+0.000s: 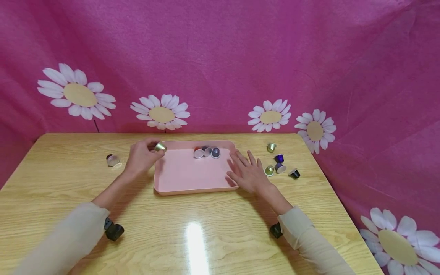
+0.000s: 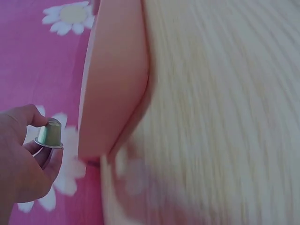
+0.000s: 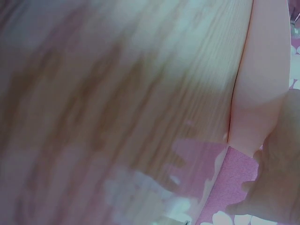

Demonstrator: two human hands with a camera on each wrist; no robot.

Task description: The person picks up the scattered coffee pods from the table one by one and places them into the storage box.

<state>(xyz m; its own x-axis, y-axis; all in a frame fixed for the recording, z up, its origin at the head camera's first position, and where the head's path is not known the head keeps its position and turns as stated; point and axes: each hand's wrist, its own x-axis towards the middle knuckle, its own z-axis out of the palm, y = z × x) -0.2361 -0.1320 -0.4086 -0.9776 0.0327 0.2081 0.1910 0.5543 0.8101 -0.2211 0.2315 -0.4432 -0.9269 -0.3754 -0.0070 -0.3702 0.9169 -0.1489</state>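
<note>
My left hand [image 1: 140, 157] pinches a gold coffee capsule [image 1: 160, 147] at the far left corner of a pink tray [image 1: 192, 173]. In the left wrist view the capsule [image 2: 52, 133] sits between thumb and fingers, its rim downward. Spread and fairly straight, the fingers of my right hand [image 1: 253, 177] are at the tray's right side; whether they press on the rim is hard to tell. Inside the tray, near its back wall, a reddish capsule [image 1: 198, 153], a dark one [image 1: 207, 152] and a grey-blue one [image 1: 215, 153] stand close together.
Right of the tray lie a gold capsule [image 1: 271, 147], a purple one [image 1: 279, 158], a grey one [image 1: 280, 168], a green-gold one [image 1: 269, 170] and a black one [image 1: 294, 174]. One dark capsule [image 1: 112, 160] lies left on the wooden table [image 1: 154, 229]. A pink flowered cloth [image 1: 220, 65] hangs behind.
</note>
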